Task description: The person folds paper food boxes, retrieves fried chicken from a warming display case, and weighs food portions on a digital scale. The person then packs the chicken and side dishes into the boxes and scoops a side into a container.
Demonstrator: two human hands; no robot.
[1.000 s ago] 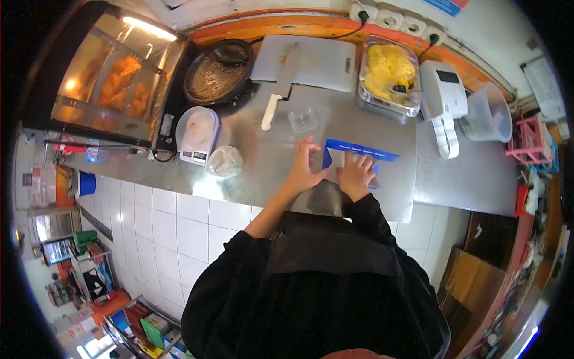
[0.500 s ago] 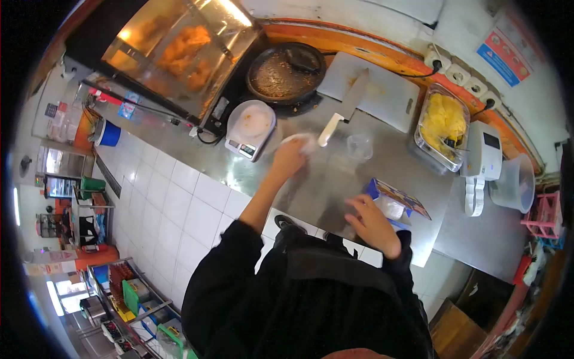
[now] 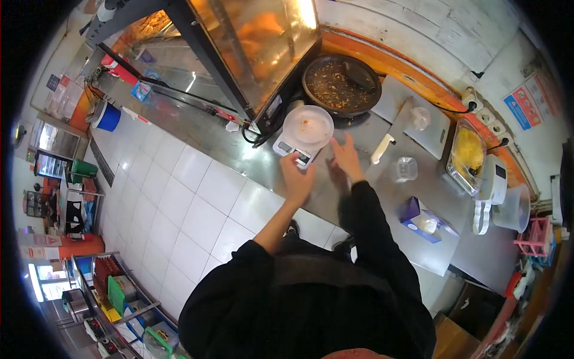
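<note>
My left hand (image 3: 297,178) is at the front edge of the white kitchen scale (image 3: 286,151), its fingers touching the front near the buttons. A round pale plate (image 3: 308,127) with a few crumbs lies on the scale. Just right of the plate, my right hand (image 3: 347,158) is raised with its fingers apart and holds nothing. A knife (image 3: 382,148) with a white handle lies to the right, its blade on the cutting board (image 3: 434,128). Beyond it are a small clear cup (image 3: 406,169) and a blue box (image 3: 423,220) with something white inside.
A heated display cabinet (image 3: 257,54), its door swung open, stands behind the scale at the left. A dark round pan (image 3: 341,85) is behind the plate. A tray of yellow food (image 3: 468,154), a white device (image 3: 494,179) and a clear container (image 3: 512,206) stand at the right.
Both hands have moved left to the scale. The clear bag that was by my left hand now lies on the cutting board. The box has come to stand more open, and the view has turned left. The cabinet door appears open.
</note>
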